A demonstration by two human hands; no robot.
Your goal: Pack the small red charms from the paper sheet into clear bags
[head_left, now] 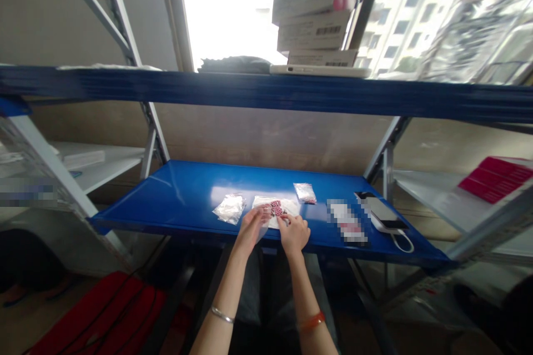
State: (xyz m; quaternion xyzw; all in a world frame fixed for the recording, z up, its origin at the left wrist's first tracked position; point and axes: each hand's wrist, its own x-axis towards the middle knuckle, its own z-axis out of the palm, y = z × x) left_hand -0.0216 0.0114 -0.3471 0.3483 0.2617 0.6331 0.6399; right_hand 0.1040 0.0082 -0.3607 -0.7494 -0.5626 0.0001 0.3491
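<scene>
Red beads [276,208], apparently loose, on a white sheet [260,200] near the front edge of the tabletop [187,180]. In the left hand [250,227], clear plastic [264,225], held between the fingers. Right hand [295,232] with thumb and finger close together beside the beads; impossible to tell whether gripping one. Easy to spill beads over the near edge, if pulling the sheet, or to drop some beside the plastic, because of its softness. Left of the sheet, a packet [230,208]; behind, to the right, a second packet [305,193]; farther right, a white device [383,214].

Blue tbl [183,188]: pkts [305,193], wht sheet [289,206]
</scene>
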